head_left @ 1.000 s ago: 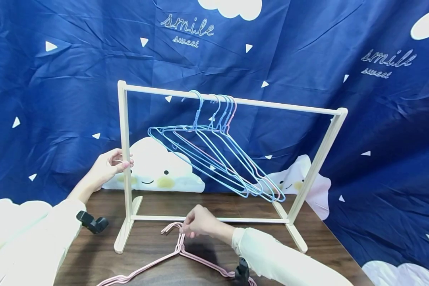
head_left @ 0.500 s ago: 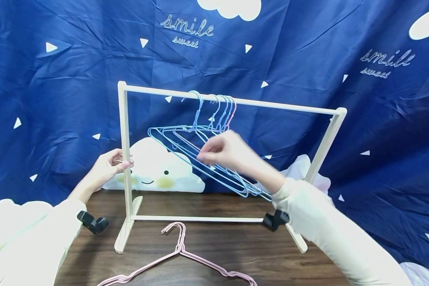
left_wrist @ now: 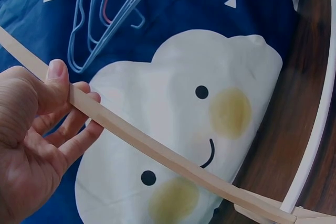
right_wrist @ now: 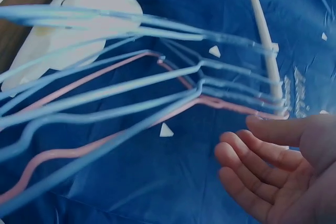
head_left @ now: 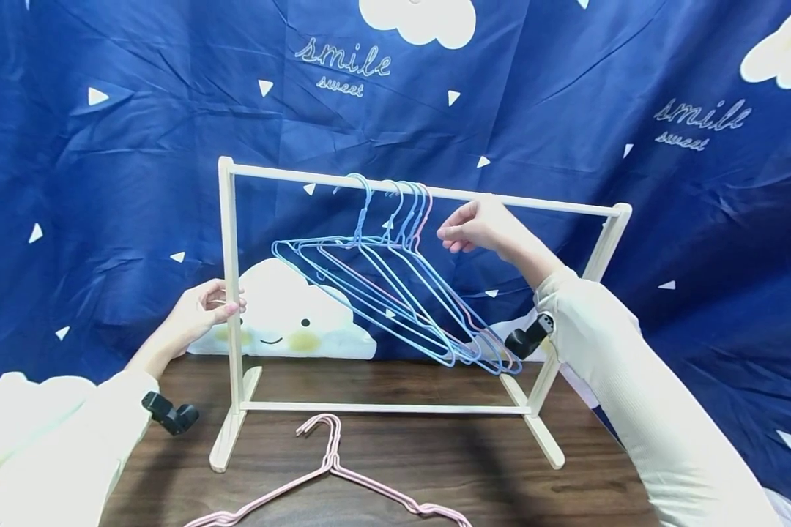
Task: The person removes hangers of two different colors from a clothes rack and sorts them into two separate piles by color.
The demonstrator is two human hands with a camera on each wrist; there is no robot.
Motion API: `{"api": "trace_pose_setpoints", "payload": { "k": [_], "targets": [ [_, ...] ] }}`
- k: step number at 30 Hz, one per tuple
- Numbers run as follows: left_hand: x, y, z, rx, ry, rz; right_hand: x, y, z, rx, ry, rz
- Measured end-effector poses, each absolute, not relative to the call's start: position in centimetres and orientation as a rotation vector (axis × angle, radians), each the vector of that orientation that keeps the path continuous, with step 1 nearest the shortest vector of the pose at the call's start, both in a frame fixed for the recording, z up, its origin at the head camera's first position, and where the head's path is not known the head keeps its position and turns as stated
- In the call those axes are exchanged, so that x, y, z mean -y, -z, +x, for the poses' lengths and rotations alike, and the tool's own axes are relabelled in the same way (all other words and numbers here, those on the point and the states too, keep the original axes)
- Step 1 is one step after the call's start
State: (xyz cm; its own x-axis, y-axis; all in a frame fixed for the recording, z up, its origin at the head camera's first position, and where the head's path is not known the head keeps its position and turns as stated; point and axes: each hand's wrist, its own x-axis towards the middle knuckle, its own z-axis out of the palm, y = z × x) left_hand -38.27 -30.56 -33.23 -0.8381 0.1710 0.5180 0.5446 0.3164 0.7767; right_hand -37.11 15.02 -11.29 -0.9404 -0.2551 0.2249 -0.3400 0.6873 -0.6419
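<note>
In the head view my left hand (head_left: pixel 196 313) holds the left post (head_left: pixel 228 234) of a pale wooden hanger rack, thumb in front and fingers behind. Several blue hangers (head_left: pixel 361 219) and a pink hanger (head_left: pixel 427 214) hang from the top rail (head_left: pixel 554 205); the pink one is rightmost. My right hand (head_left: pixel 480 225) is just right of the pink hook, a little below the rail, fingers loosely bent around nothing. The right wrist view has its thumb close to the pink hook; contact cannot be told. Pink hangers (head_left: pixel 332 461) lie stacked on the table, their lower parts out of frame.
The brown wooden table (head_left: pixel 395 476) carries the rack's feet (head_left: pixel 547 443), and a lower bar (head_left: pixel 382 408) joins them. Behind the rack hangs a blue curtain (head_left: pixel 138 183) printed with clouds and triangles. A dark shadow falls on the table at right.
My right hand has left the stacked pink hangers on the table and risen past the hanging ones to the rail's right part. The left hand stays on the post.
</note>
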Motion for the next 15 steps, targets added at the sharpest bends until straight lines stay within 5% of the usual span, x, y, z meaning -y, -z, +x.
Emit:
{"api": "trace_pose_setpoints", "payload": {
  "k": [15],
  "targets": [
    [30.4,33.3,-38.1,2.218,1.557,-0.659,-13.6,12.7,-40.0,2.934,-1.213,0.56]
  ]
}}
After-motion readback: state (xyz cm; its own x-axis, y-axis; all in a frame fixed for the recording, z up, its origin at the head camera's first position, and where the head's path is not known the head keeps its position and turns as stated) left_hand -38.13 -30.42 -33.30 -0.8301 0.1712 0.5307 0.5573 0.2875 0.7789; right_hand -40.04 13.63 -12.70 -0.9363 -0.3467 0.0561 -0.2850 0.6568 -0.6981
